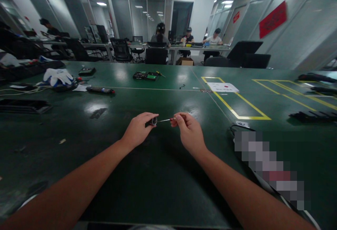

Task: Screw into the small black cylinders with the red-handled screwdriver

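Note:
Between the thumb and fingers of my left hand is a small dark cylindrical part, its round, light-rimmed end turned to the right. My right hand pinches the red handle of a small screwdriver. The thin metal shaft points left, with its tip close to the round end of the part. Whether the tip touches it I cannot tell. Both hands are held over the green table, and my fingers hide most of the cylindrical part and some of the handle.
Farther back lie an opened case of tools, white-and-blue gloves and a dark pen-shaped tool. A paper sheet overlaps yellow tape. A blurred-out strip with a cable is at right. Several people sit at a far desk.

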The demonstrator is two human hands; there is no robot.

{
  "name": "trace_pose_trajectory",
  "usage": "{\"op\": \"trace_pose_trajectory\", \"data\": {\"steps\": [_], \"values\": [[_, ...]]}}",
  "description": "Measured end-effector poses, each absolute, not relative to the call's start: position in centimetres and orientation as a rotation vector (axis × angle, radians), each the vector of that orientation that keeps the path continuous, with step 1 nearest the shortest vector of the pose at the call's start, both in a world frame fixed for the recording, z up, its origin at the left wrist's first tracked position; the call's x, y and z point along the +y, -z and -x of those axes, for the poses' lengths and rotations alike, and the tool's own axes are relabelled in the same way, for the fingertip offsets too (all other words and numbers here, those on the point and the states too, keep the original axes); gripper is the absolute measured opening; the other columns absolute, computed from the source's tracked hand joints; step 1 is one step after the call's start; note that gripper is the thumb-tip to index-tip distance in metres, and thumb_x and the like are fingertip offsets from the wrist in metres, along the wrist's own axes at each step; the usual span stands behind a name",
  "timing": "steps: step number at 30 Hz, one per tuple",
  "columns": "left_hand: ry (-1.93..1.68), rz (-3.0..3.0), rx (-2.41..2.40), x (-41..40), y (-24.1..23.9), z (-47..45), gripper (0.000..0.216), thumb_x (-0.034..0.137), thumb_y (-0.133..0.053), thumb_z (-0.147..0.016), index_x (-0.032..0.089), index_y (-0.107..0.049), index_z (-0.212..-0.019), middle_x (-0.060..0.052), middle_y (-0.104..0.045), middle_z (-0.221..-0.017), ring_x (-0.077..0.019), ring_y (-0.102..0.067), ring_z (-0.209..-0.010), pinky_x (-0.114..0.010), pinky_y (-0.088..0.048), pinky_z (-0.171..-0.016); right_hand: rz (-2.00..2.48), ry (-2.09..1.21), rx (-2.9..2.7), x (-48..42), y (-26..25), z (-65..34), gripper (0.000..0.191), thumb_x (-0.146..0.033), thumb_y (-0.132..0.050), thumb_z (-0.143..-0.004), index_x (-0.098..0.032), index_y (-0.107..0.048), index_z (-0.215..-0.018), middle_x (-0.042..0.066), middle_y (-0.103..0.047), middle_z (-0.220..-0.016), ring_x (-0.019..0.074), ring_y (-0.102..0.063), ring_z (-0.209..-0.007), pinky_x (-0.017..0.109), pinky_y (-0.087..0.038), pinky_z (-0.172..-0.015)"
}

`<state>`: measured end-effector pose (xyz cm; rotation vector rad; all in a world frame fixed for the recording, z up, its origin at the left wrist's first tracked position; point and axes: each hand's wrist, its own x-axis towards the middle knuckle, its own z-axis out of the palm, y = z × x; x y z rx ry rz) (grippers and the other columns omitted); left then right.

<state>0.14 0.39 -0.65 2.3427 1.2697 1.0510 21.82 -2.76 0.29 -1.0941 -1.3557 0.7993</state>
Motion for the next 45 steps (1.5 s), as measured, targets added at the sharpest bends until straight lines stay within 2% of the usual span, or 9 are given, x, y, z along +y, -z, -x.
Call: {"op": "trace_pose_trajectory", "data": {"steps": [7, 18, 28, 39, 45], "values": [[-1.065, -2.330, 1.282, 0.3, 0.5, -0.1, 0.040, 0.012, -0.070, -0.088, 0.023, -0.070, -0.127, -0.006, -0.070, -0.127, -0.0222, -0.065, -0.117, -0.045, -0.052, -0.109, 1.070, -0.862, -1.308, -2.4, 0.1, -21.9, 0.027, -0.045, -0.059, -0.097, -0.020, -0.067, -0.098, 0.005, -0.074, -0.087, 0.0190, -0.070, -0.077, 0.037, -0.057, -0.077], [-1.042, -2.304, 1.339, 0.2, 0.4, -0.4, 0.041, 0.012, -0.074, -0.086, 0.022, -0.069, -0.126, -0.005, -0.071, -0.126, -0.0224, -0.066, -0.118, -0.042, -0.052, -0.108, 1.113, -0.795, -1.352, -3.0, -0.4, -21.5, 0.024, -0.044, -0.060, -0.096, -0.021, -0.067, -0.099, 0.006, -0.076, -0.088, 0.0204, -0.072, -0.078, 0.038, -0.057, -0.079], [-1.007, -2.307, 1.333, 0.4, 0.8, -0.2, 0.036, 0.012, -0.071, -0.087, 0.023, -0.071, -0.121, -0.004, -0.071, -0.123, -0.0221, -0.065, -0.115, -0.043, -0.052, -0.106, 1.153, -0.680, -1.270, -2.9, -0.7, -22.0, 0.027, -0.045, -0.055, -0.097, -0.020, -0.066, -0.095, 0.006, -0.074, -0.084, 0.0194, -0.069, -0.073, 0.036, -0.056, -0.073], [-0.970, -2.287, 1.346, 0.5, 0.7, -0.2, 0.035, 0.011, -0.072, -0.086, 0.023, -0.071, -0.119, -0.004, -0.071, -0.121, -0.0211, -0.066, -0.114, -0.041, -0.051, -0.106, 1.165, -0.665, -1.370, -3.0, -0.4, -21.9, 0.026, -0.045, -0.055, -0.098, -0.021, -0.066, -0.099, 0.006, -0.075, -0.087, 0.0201, -0.071, -0.078, 0.037, -0.056, -0.077], [-0.920, -2.269, 1.397, 0.4, 0.5, -0.1, 0.037, 0.012, -0.073, -0.085, 0.023, -0.071, -0.121, -0.004, -0.071, -0.120, -0.0210, -0.066, -0.112, -0.040, -0.050, -0.106, 1.240, -0.669, -1.356, -2.6, -0.5, -22.3, 0.028, -0.045, -0.055, -0.096, -0.020, -0.066, -0.095, 0.007, -0.074, -0.082, 0.0202, -0.069, -0.072, 0.036, -0.054, -0.073]]}}
